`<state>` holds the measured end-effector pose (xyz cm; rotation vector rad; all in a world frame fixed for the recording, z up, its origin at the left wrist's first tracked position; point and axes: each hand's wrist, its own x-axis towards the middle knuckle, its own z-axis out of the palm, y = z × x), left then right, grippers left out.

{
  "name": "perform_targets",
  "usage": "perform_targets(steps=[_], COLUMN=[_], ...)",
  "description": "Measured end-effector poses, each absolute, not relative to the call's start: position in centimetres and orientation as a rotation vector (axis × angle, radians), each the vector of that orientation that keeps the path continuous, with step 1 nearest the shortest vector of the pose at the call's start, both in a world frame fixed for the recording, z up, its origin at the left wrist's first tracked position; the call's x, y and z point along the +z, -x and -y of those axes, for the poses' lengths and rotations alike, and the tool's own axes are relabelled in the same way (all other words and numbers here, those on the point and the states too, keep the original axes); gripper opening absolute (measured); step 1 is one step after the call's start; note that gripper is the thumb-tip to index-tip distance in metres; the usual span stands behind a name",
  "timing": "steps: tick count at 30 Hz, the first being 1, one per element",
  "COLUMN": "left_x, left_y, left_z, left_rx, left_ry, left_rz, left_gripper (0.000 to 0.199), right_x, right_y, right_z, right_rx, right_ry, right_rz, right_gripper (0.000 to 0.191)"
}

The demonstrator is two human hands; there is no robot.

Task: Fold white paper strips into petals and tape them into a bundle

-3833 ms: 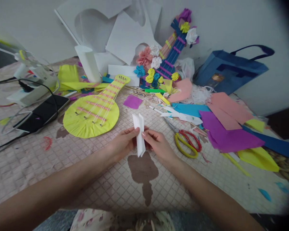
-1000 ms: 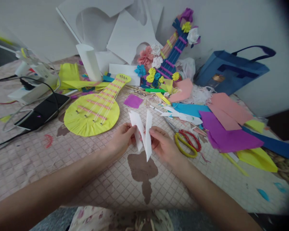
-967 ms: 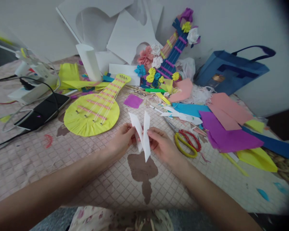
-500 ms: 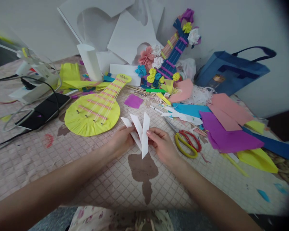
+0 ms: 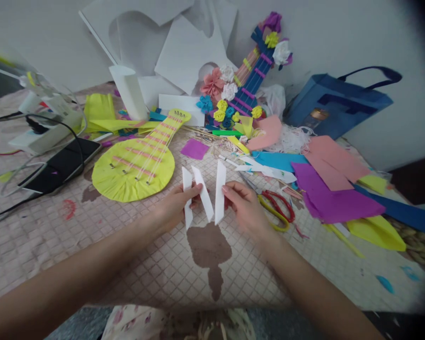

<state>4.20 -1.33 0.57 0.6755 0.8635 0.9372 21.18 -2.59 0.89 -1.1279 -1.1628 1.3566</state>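
Paper strips [image 5: 203, 194], white and slant-ended, stand apart between the left hand [image 5: 175, 205] and right hand [image 5: 245, 208] above a patterned counter [image 5: 145, 278].

The left hand's fingers pinch two pieces, one tilted; the right hand's fingers pinch the third by its side. A yellow toy guitar [image 5: 133, 172] lies beyond the left hand, scissors [image 5: 268, 194] just beside the right, and a purple paper square [image 5: 195, 148] beyond the strips.
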Motion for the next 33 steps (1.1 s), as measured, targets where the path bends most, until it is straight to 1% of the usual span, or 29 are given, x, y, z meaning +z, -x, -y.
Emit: perform_targets(steps=[3,7,13,21,33], left_x=[0.7,0.5,0.4,1.4,1.4], left_y=[-4.1,-4.1,-4.2,-4.5,-4.5], left_z=[1.3,1.4,1.4,1.6,1.7], left_rx=[0.842,0.831,0.816,0.772,0.736], left_ry=[-0.701,-0.702,-0.738,-0.719,-0.774], left_rz=[-0.857,-0.823,-0.772,-0.910,-0.938], left_gripper=[0.017,0.011,0.014,0.007,0.009], right_x=[1.4,1.5,1.2,1.7,1.9], right_y=[-21.9,-22.0,-21.9,-22.0,-22.0], right_z=[2.3,2.4,2.5,2.6,2.6], right_rx=[1.306,1.280,1.300,1.331,1.362], right_ry=[1.166,1.212,1.246,1.247,1.239], right_rz=[1.296,1.389,1.394,1.448,1.458], right_gripper=[0.019,0.019,0.021,0.022,0.022])
